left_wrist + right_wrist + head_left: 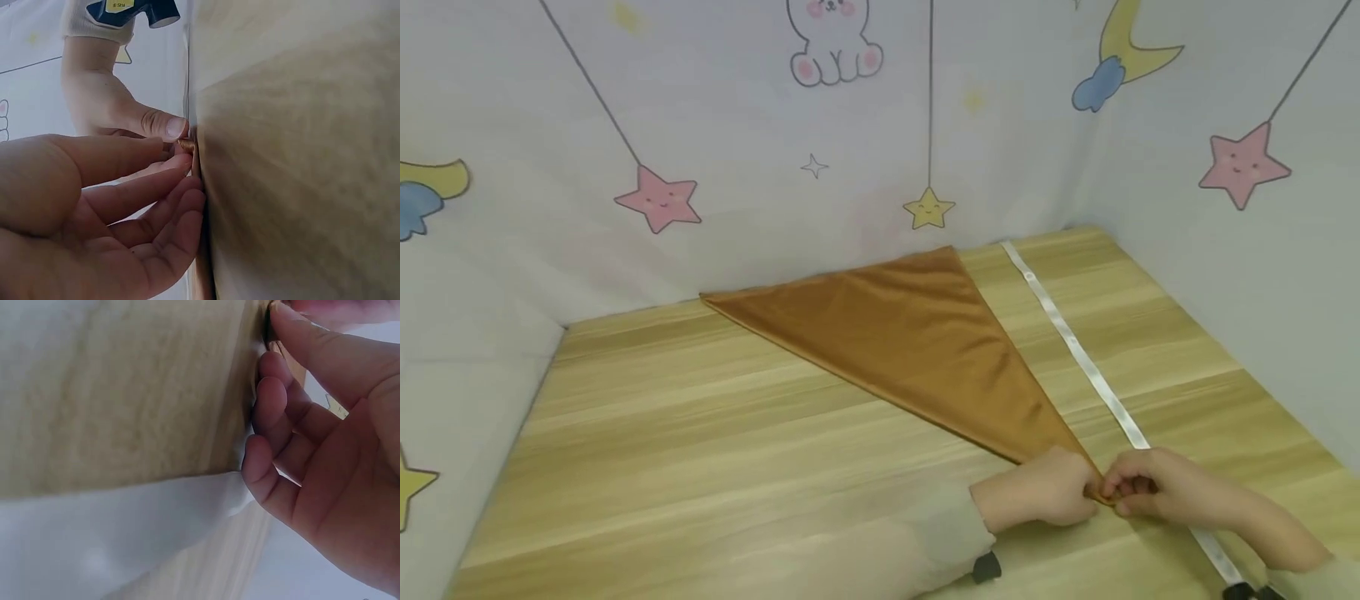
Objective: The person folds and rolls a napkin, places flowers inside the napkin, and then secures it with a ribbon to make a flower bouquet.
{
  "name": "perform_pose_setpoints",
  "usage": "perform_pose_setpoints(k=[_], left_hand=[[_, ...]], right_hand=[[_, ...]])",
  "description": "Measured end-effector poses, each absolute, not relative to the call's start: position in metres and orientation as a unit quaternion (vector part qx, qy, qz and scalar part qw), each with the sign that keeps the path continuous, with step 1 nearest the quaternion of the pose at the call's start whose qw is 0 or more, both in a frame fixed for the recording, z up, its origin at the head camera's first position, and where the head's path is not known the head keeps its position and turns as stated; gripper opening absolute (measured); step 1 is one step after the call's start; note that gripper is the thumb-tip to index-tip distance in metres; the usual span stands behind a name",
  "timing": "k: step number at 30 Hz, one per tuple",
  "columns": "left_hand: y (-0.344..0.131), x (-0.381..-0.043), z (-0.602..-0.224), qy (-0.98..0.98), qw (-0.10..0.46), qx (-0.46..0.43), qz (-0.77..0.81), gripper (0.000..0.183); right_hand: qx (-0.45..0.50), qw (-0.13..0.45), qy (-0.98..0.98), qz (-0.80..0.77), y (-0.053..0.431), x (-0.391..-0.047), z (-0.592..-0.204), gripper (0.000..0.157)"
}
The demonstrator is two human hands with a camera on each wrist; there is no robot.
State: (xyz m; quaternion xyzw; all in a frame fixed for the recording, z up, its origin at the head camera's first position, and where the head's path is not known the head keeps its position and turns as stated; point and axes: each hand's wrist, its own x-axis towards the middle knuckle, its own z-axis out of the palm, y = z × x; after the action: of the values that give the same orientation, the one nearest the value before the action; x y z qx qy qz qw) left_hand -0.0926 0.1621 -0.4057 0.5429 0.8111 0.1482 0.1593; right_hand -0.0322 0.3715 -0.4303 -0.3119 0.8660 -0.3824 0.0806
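- Well, at my far left the pale wall carries a yellow moon with a blue cloud (418,202), and next to them a pink star (658,200) hanging from a drawn line.
- Below these, the wood-grained tabletop (662,442) spreads out under my work.
- Right of that lies the brown cloth (880,342), a flat, shiny triangle: its left corner is at the table's back edge, another corner is at the back further right, and the third narrows toward me into my fingers. Small creases run along its right side.
- My left hand (1048,490), coming out of a light sleeve (943,529), pinches that near tip, thumb and fingers bent in on it.
- Against it, my right hand (1176,490) grips the same tip between thumb and forefinger, my other fingers curled below; the fabric shows as a small, puckered fold between my two hands.
- A narrow white strip (1086,358) runs right of the cloth, apart from it, from the back edge toward me, passing under my right hand.
- Furthest right, another pink star (1243,167) smiles on the side wall.
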Motion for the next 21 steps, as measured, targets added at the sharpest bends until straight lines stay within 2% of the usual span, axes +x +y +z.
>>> perform_pose_setpoints(k=[10, 13, 17, 21], left_hand=[[0.167, -0.105, -0.41, 0.828, 0.176, 0.491, 0.205, 0.014], [0.17, -0.103, -0.411, 0.841, 0.165, 0.472, 0.205, 0.023], [0.172, -0.098, -0.413, 0.854, 0.158, 0.457, 0.194, 0.036], [0.174, -0.094, -0.414, 0.86, 0.148, 0.455, 0.177, 0.034]], right_hand=[[-0.342, 0.139, 0.857, -0.36, 0.366, -0.063, -0.415, 0.01], [-0.338, 0.159, 0.852, -0.366, 0.364, -0.067, -0.411, 0.007], [-0.307, 0.188, 0.849, -0.385, 0.361, -0.068, -0.412, 0.011], [-0.289, 0.182, 0.853, -0.394, 0.359, -0.064, -0.417, 0.014]])
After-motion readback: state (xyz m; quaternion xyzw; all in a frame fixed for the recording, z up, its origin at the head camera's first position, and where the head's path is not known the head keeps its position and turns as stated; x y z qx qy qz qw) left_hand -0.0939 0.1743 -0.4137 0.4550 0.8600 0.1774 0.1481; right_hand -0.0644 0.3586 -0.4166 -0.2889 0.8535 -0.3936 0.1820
